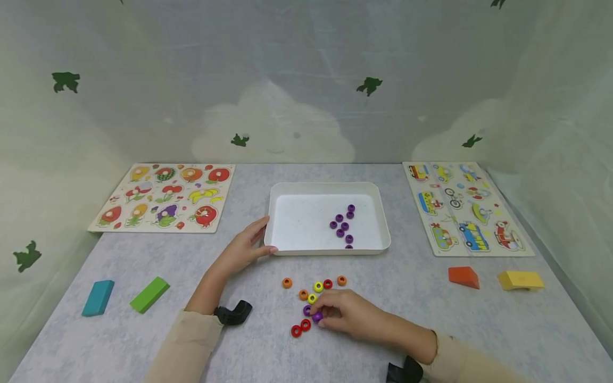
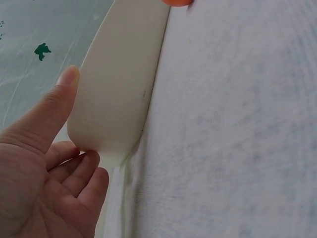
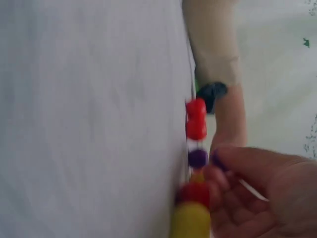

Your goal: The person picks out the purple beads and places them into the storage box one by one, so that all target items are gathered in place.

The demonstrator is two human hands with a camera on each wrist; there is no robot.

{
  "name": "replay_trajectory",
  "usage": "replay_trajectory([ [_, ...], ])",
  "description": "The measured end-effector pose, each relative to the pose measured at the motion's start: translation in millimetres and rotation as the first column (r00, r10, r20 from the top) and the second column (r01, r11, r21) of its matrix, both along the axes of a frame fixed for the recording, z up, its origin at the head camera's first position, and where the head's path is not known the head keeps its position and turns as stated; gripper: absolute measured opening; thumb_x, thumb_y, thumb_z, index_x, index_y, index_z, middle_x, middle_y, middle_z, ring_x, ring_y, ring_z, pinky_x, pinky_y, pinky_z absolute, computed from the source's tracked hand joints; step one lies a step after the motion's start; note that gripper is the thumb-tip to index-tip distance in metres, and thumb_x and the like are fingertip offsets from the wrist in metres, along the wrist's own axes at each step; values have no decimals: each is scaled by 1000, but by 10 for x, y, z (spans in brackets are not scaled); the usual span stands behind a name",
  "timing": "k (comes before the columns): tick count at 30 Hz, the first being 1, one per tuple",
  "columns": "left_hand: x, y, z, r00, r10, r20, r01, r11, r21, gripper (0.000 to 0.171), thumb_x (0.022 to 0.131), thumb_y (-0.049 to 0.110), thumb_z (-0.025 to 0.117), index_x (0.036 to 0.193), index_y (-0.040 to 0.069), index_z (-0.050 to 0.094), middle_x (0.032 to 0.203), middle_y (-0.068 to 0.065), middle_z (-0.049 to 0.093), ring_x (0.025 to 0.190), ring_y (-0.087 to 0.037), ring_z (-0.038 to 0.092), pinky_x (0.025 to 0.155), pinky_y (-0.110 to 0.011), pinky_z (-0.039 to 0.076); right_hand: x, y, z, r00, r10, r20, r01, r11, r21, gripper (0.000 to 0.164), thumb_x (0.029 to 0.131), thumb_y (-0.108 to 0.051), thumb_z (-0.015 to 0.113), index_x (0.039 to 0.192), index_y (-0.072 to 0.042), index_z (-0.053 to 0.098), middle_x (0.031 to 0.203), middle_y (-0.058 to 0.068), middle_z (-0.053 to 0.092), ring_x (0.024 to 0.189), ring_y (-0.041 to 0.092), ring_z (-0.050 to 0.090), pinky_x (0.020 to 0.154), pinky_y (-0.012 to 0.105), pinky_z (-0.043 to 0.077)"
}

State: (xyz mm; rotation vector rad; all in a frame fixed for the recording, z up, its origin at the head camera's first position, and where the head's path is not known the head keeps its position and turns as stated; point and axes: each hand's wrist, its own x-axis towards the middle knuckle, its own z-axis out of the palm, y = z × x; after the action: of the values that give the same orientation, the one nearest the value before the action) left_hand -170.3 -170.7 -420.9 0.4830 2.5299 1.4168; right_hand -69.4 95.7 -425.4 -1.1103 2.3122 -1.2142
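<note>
My right hand (image 1: 354,316) pinches a purple bead (image 1: 317,317) between thumb and fingertips, low over the table. In the right wrist view that purple bead (image 3: 218,161) is partly hidden by the thumb. Close beside it lies another purple bead (image 1: 307,310). Red beads (image 1: 296,331), yellow beads (image 1: 318,287) and orange beads (image 1: 287,283) are scattered around the fingers. At the front left corner of a white tray (image 1: 330,252), my left hand (image 1: 244,249) holds on, thumb against the front wall and fingers at the side. Several purple beads (image 1: 339,218) lie in the tray's right half.
A fruit puzzle board (image 1: 184,207) lies at the back left, a vehicle puzzle board (image 1: 460,213) at the back right. Blue (image 1: 98,298) and green blocks (image 1: 149,294) rest at the left; orange (image 1: 463,277) and yellow blocks (image 1: 520,280) at the right.
</note>
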Motion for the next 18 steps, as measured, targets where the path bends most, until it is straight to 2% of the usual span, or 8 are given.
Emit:
replay_trajectory([
  [2,32,21,60,1000,1,3,-1,1000,10,79,68,29,66,131,7,22,134,-8,20,120,-18,22,96,-31,24,-71,24,67,999,-40,8,41,998,-43,18,76,-13,60,93,-15,59,86,-12,54,74,1,49,64,16,45],
  [6,92,62,170,1000,5,3,-5,1000,13,76,70,19,65,130,3,22,133,-12,20,120,-20,21,96,-32,24,-300,100,213,986,-157,-59,149,982,-116,19,75,-10,60,94,-14,59,87,-10,55,74,4,51,64,19,46],
  [9,110,71,202,1000,6,2,-6,1000,3,75,70,18,65,130,2,21,133,-13,20,120,-21,21,96,-32,24,-527,173,286,955,-268,-126,249,957,-150,20,75,-10,60,94,-13,59,86,-9,55,74,5,51,64,20,46],
  [12,112,71,204,1000,7,0,-7,1000,-5,76,70,19,65,130,3,21,133,-13,20,120,-21,21,96,-32,24,-783,245,296,912,-376,-162,354,923,-152,20,74,-12,61,94,-12,59,88,-7,56,77,4,53,67,20,47],
  [15,110,69,196,1000,10,-3,-10,1000,-11,76,70,20,65,130,3,22,133,-13,20,120,-21,22,96,-32,24,-1028,311,240,878,-455,-152,440,890,-122,20,74,-11,60,95,-11,59,90,-6,56,79,6,53,67,21,47],
  [18,110,69,189,1000,12,-7,-12,1000,-10,76,70,20,66,130,3,22,133,-13,20,119,-22,22,95,-32,25,-1217,349,152,864,-488,-123,483,873,-72,19,75,-10,59,95,-10,59,90,-3,57,79,9,54,68,22,47],
])
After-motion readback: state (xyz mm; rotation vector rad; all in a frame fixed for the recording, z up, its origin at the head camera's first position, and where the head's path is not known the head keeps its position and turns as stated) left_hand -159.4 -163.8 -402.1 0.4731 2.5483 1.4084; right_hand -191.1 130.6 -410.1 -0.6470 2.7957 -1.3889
